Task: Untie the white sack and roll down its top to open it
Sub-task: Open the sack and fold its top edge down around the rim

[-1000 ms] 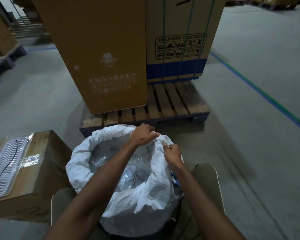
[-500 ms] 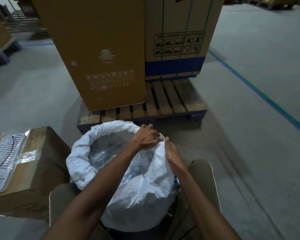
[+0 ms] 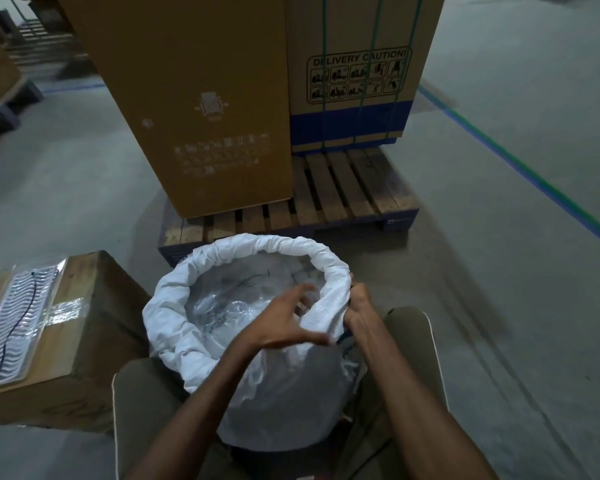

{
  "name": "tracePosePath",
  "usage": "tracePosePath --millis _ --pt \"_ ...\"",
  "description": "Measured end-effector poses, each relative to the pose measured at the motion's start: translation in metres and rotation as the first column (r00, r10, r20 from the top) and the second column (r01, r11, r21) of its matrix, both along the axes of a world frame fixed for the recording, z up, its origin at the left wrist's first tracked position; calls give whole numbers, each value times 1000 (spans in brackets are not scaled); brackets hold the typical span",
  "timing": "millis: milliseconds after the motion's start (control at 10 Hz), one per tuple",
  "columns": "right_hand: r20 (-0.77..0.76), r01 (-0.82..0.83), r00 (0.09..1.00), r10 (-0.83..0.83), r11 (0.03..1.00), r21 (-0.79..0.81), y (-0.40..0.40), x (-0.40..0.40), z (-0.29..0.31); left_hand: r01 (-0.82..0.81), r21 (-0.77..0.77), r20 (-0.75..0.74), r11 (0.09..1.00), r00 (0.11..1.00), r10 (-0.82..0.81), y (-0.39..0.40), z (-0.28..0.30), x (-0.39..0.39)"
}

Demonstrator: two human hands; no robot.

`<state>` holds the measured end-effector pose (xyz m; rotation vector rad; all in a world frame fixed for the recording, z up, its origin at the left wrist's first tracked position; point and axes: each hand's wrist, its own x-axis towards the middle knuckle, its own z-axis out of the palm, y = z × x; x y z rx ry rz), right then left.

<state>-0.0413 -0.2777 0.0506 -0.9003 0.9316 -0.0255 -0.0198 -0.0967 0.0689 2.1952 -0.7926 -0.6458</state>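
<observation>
A white sack [image 3: 257, 386] with a woven texture is seen, clear plastic [image 3: 229, 303] inside. Brown cartons [image 3: 194, 98] are shown; one [image 3: 357, 81] is banded blue, strapped green, printed "DELIVERY CAUTION". Grey floor [image 3: 499, 271] is lined blue-green.

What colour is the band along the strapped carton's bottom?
Blue band, clearest in the head view.

Sack [image 3: 274, 386] between knees; box [image 3: 77, 341] left, pallet [image 3: 343, 199] behind.

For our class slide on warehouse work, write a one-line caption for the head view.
Seated person's right hand grips the woven white sack's rolled rim while the left hand reaches inside.
</observation>
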Motion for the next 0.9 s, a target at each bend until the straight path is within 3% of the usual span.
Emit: tracePosePath --millis 100,200,300,400,500,600,700,800,900 --pt "59 88 994 -97 986 142 17 -6 7 -18 -36 248 999 968 26 5 -16 -19" --pt "95 87 991 -93 994 59 28 -4 -6 -140 -136 320 981 931 177 0 -32 -18" --pt "-198 53 974 -111 960 -276 46 -7 -6 -263 -214 294 941 901 318 -2 -43 -8" --pt "-203 80 963 -176 909 -410 69 -25 -7 -174 -178 450 968 861 238 -6 -51 -10" --pt "-155 71 979 -131 936 -344 78 -31 -10 -106 -116 578 988 801 154 -6 -62 -15" --pt "-165 192 962 -218 969 -156 69 -24 -17 -105 -159 447 982 879 167 6 -57 -15" --pt "-91 175 982 -166 979 102 68 -22 -25 -170 -188 322 967 920 225 23 -46 -13" --pt "-109 169 984 -142 937 305 68 -28 -39 -75 92 140 993 988 62 28 -42 -7" --pt "-100 174 984 -146 907 384 65 -38 -56 -32 191 76 981 997 17 18 -45 -8"
